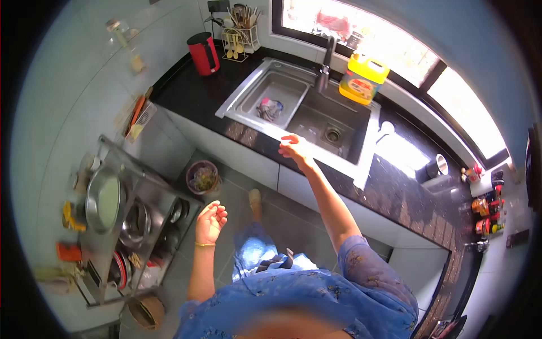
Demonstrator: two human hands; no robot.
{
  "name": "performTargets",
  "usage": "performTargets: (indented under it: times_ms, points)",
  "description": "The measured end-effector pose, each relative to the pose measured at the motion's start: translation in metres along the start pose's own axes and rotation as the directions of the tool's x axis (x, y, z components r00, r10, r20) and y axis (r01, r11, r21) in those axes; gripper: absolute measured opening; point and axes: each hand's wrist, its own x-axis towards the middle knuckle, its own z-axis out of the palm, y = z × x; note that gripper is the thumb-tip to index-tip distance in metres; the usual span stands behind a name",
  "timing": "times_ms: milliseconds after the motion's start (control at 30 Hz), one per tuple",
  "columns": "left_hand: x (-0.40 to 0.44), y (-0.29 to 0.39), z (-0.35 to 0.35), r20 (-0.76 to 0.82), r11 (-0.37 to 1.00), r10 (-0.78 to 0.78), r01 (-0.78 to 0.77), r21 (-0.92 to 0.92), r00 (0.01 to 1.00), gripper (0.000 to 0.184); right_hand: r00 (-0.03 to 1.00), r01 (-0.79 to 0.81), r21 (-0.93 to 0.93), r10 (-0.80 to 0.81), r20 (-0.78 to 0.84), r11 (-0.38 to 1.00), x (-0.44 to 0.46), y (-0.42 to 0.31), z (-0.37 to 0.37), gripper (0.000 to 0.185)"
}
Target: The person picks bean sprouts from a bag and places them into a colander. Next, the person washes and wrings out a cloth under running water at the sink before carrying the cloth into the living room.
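My right hand (294, 148) hangs in the air by the front rim of the double sink (270, 131), its fingers loosely bent and apart, holding nothing that I can see. My left hand (211, 223), with a yellow bangle at the wrist, is raised over the floor, palm up and fingers half curled; no object shows in it. A crumpled cloth (270, 109) lies in the left basin. The black tap (326, 68) rises behind the sink, beside a yellow jug (363, 78) with a label.
A red kettle (204, 54) and a utensil rack (240, 40) stand at the back left of the black counter (169, 93). Below are a waste bin (202, 177) and a metal rack (107, 248) of pans. A steel cup (437, 166) and several bottles (484, 214) are at the right.
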Motion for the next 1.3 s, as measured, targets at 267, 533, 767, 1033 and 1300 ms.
performTargets:
  times_ms: [267,533,767,1033,1300]
  points:
    - [0.218,0.134,0.066,-0.033,0.992,-0.065,0.068,0.103,0.997,0.018,0.97,-0.234,-0.707,0.114,-0.214,0.667,0.293,0.054,0.054,0.079]
    - [0.337,0.168,0.148,0.047,0.932,-0.193,0.168,0.322,0.98,0.016,0.978,-0.202,-0.854,0.047,-0.205,0.479,0.361,0.097,0.027,0.065]
    - [0.396,0.154,0.244,0.223,0.837,-0.273,0.117,0.535,0.936,0.019,0.889,-0.069,0.445,0.258,-0.379,0.893,0.289,0.026,-0.036,0.049]
    - [0.535,0.033,0.387,0.847,-0.15,-0.054,-0.843,0.517,0.529,0.054,0.756,0.035,0.644,0.402,-0.518,0.764,0.162,0.016,-0.11,0.037]
    - [0.551,0.004,0.455,0.667,-0.655,-0.435,-0.721,0.226,0.604,0.05,0.693,0.094,0.683,0.445,-0.568,0.724,0.131,0.03,-0.149,0.036]
